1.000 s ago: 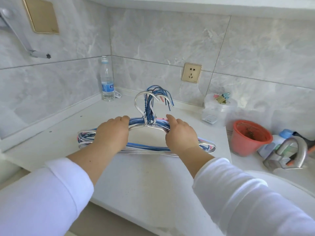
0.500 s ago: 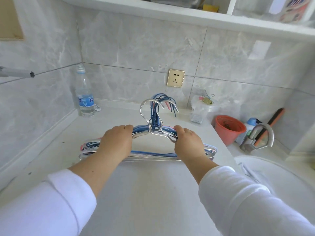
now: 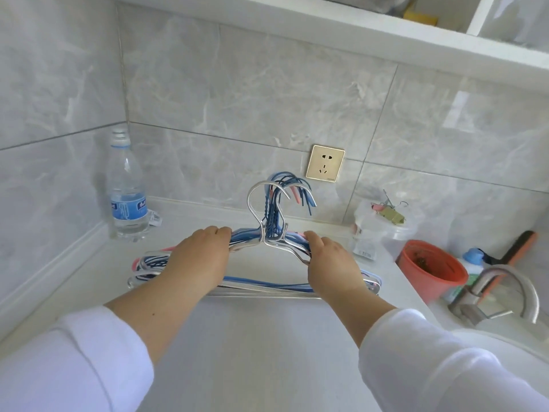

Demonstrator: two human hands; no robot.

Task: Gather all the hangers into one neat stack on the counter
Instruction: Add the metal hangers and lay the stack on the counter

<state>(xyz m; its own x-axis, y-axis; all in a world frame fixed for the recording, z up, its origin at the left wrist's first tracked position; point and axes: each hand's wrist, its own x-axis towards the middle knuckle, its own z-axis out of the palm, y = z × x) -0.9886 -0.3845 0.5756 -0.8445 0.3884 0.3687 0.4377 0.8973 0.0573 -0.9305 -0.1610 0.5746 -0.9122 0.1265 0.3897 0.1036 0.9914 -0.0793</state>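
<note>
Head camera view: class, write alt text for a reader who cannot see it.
Two bare hands, left and right, rest on a flat stack of blue, pink and silver wire hangers on a white counter. A clear plastic water bottle stands to the left; an orange plastic pot sits right.
</note>
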